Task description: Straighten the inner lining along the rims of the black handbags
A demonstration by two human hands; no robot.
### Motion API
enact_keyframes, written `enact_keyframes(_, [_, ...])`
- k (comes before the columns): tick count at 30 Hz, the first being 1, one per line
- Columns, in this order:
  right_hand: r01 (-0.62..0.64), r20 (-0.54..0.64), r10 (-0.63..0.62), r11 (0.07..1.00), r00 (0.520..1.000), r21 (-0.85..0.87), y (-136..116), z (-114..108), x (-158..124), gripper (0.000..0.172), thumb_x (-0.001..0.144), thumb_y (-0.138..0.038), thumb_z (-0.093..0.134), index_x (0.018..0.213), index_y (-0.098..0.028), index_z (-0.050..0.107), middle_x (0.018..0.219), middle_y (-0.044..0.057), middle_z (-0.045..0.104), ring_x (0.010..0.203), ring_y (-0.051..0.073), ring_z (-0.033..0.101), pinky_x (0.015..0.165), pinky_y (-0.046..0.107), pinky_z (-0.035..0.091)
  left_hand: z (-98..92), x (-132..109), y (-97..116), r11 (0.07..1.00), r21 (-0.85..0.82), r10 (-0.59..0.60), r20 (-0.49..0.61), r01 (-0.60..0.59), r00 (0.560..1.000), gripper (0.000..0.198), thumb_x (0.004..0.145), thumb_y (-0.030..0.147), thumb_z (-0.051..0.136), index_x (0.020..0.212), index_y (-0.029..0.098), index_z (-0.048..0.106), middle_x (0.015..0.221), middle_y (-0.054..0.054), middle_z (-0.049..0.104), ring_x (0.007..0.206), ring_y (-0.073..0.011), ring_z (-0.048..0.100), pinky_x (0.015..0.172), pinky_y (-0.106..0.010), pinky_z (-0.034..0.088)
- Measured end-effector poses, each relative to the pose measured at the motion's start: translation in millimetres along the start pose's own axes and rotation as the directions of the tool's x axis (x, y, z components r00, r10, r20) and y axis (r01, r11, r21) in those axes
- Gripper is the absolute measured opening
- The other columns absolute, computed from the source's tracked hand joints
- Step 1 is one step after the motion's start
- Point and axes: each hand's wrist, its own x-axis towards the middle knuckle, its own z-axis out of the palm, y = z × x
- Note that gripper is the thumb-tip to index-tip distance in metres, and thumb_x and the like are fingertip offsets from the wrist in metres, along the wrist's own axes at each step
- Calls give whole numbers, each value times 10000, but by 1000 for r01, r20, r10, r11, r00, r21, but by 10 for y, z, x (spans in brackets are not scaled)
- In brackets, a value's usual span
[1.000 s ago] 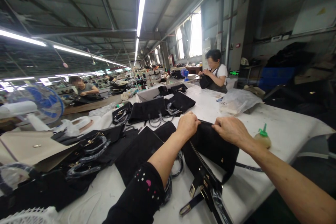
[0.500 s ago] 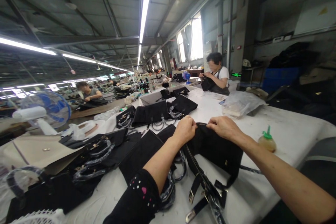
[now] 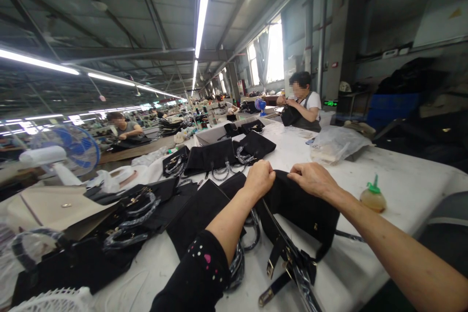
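Observation:
A black handbag (image 3: 303, 209) is tipped over on the white table in front of me, its straps with metal ends hanging toward the near edge. My left hand (image 3: 260, 178) pinches the bag's upper edge on the left. A short way along that same edge, my right hand (image 3: 312, 179) has its fingers closed on it too. One plastic-wrapped handle (image 3: 305, 285) trails below the bag. Beside my left forearm lies another black bag piece (image 3: 197, 212). What the fingertips press on the far side of the edge is hidden.
More black bags (image 3: 210, 156) with wrapped handles lie beyond and to the left. A squeeze bottle (image 3: 373, 197) with a green cap stands right, near a clear plastic bag (image 3: 340, 144). A blue fan (image 3: 75, 148) is at left. A co-worker (image 3: 303, 102) sits across the table.
Both hands keep their grip on the bag's edge with hardly any movement. My left forearm and sleeve have shifted slightly right, and the straps have moved a little.

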Motion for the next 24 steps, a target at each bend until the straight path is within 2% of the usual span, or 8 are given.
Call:
enact_keyframes(8, [-50,32,52,997,998,-54,-94,-35,16,217,826,-402,522,788,-277,696,789,21,706,761,197,617,577,278,315,3,14,30,999,48,-5,9,4,1000,121,784,204,498,754,180,613,830,-60,642,797,-192,592,741,-296,454])
enact_keyframes(12, [5,99,7,992,995,-123,-213,-21,153,232,841,-398,521,922,-284,706,878,49,714,824,223,632,589,286,326,9,14,59,999,29,-18,2,18,1000,98,788,197,495,766,183,590,835,-59,628,806,-190,586,753,-300,449])
enact_keyframes(14, [39,129,-22,991,991,-131,-264,-11,222,224,843,-364,524,928,-279,713,895,56,716,837,222,635,596,284,331,-22,-17,38,999,-37,-29,9,30,1000,106,752,205,548,851,188,580,860,-48,625,805,-187,578,742,-298,448])
enact_keyframes(16, [52,141,-34,990,989,-128,-283,-20,247,205,834,-335,535,866,-261,724,859,60,718,819,218,637,594,282,331,-83,-71,-31,986,-152,-52,83,64,995,281,678,176,612,954,192,562,885,-36,624,806,-186,571,724,-295,447])
enact_keyframes(18, [62,157,-42,990,987,-123,-260,-52,217,187,814,-325,554,807,-248,725,805,58,714,782,214,635,583,279,330,-154,-132,-139,957,-262,-64,220,122,973,371,606,114,639,963,190,569,852,-18,627,778,-176,573,686,-278,447])
enact_keyframes(21, [55,199,-37,995,979,-86,-171,-114,129,162,785,-323,577,774,-247,719,751,42,702,721,196,622,563,272,331,-211,-176,-299,906,-364,-63,386,215,920,299,585,81,652,867,171,610,730,12,631,661,-138,579,590,-229,441])
enact_keyframes(24, [-4,217,16,999,976,-54,-92,-138,92,158,778,-325,578,746,-241,707,731,34,688,700,185,608,555,269,332,-161,-136,-376,860,-425,-85,424,281,902,228,616,101,657,837,152,631,712,13,648,612,-112,584,551,-201,437])
